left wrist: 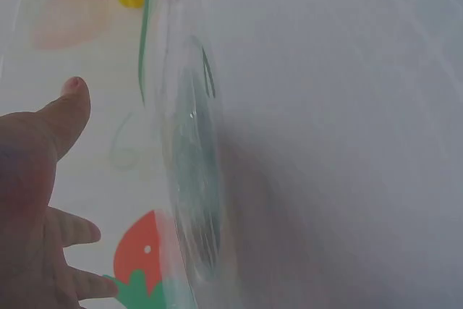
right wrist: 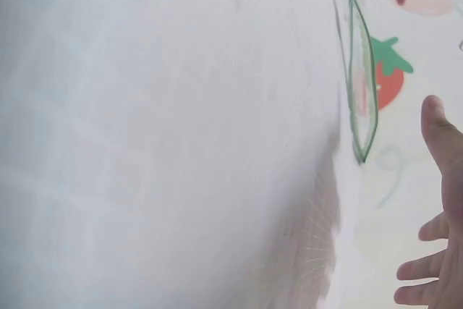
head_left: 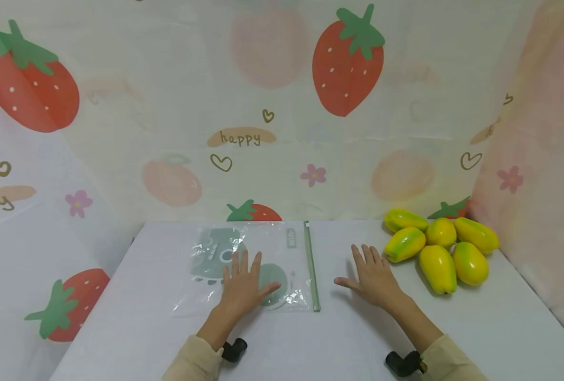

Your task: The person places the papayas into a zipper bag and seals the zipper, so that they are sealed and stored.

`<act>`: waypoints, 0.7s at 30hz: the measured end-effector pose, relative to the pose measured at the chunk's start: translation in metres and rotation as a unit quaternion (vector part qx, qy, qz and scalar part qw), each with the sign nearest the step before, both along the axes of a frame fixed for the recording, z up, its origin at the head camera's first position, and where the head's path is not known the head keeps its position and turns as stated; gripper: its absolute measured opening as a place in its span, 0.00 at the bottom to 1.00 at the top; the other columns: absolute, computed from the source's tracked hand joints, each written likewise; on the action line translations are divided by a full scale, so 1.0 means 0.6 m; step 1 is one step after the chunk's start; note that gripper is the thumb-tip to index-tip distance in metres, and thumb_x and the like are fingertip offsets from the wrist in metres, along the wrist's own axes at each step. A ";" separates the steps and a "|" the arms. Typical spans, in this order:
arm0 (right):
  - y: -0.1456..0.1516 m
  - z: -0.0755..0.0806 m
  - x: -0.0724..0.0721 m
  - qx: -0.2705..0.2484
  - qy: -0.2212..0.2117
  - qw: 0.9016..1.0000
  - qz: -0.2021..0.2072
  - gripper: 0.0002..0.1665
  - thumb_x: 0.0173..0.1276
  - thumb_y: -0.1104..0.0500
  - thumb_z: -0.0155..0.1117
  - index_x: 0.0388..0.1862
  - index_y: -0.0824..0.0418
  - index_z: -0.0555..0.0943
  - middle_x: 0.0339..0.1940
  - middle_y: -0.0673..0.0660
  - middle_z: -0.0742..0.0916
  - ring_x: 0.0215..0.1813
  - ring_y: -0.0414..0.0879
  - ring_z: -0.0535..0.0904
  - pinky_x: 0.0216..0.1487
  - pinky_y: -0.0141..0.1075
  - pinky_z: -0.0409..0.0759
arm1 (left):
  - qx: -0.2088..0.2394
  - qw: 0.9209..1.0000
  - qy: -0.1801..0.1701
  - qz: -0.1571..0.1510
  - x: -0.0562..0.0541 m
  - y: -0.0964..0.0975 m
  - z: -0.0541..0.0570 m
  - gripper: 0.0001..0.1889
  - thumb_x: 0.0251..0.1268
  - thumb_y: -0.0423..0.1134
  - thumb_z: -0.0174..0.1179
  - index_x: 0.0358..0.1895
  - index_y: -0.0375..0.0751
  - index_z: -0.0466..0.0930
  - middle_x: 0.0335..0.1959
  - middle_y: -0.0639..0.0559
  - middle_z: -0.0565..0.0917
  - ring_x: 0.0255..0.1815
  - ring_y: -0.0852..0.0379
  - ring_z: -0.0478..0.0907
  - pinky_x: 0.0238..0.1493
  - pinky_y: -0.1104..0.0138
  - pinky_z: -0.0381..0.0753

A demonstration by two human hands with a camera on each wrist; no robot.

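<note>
A clear zip bag with a green cartoon print lies flat on the white table, its green zip edge facing right. Over the bag is my left hand, palm down, fingers and thumb spread, holding nothing. The left wrist view shows this hand apart from the bag. My right hand is held above the table between the zip edge and the fruit, fingers straight, also holding nothing. In the right wrist view, the bag's green-rimmed mouth looks parted. Several yellow-green mangoes sit right of my right hand.
A white cloth covers the table. Fabric with printed strawberries hangs behind it and along both sides. The mangoes are grouped near the table's back right corner. A black camera mount is on the right wrist, another on the left.
</note>
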State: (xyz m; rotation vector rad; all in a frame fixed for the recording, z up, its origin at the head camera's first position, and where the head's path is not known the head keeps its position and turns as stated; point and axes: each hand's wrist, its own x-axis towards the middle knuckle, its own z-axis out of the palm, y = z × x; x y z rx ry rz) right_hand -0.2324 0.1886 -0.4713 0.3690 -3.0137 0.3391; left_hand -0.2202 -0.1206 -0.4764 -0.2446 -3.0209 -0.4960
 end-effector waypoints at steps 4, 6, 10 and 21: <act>-0.001 0.003 -0.004 -0.014 -0.011 1.000 0.006 0.58 0.62 0.30 0.59 0.75 0.69 0.57 0.73 0.74 0.64 0.74 0.71 0.57 0.71 0.66 0.57 | 0.018 1.000 -0.017 -0.001 -0.003 0.006 0.000 0.51 0.59 0.69 0.57 0.76 0.39 0.53 0.76 0.30 0.55 0.78 0.31 0.46 0.72 0.34 0.49; -0.001 0.004 -0.007 -0.022 -0.019 0.999 0.012 0.58 0.62 0.30 0.59 0.75 0.69 0.57 0.73 0.74 0.64 0.74 0.71 0.57 0.71 0.66 0.57 | 0.026 0.999 -0.028 -0.001 -0.006 0.010 0.001 0.51 0.59 0.68 0.57 0.76 0.38 0.51 0.76 0.31 0.56 0.78 0.32 0.47 0.72 0.35 0.49; -0.002 0.002 -0.014 -0.042 -0.036 0.998 0.025 0.57 0.63 0.31 0.59 0.75 0.69 0.57 0.73 0.74 0.64 0.74 0.70 0.58 0.71 0.65 0.58 | 0.048 0.998 -0.037 -0.004 -0.011 0.019 0.005 0.51 0.59 0.67 0.59 0.76 0.37 0.51 0.75 0.31 0.58 0.77 0.32 0.49 0.72 0.36 0.51; -0.006 -0.011 -0.035 -0.107 -0.048 0.991 0.066 0.50 0.65 0.35 0.61 0.75 0.64 0.59 0.74 0.69 0.66 0.74 0.66 0.61 0.71 0.61 0.62 | 0.110 0.993 -0.038 -0.020 -0.031 0.039 -0.001 0.49 0.62 0.63 0.59 0.75 0.33 0.51 0.74 0.31 0.60 0.76 0.34 0.53 0.73 0.43 0.57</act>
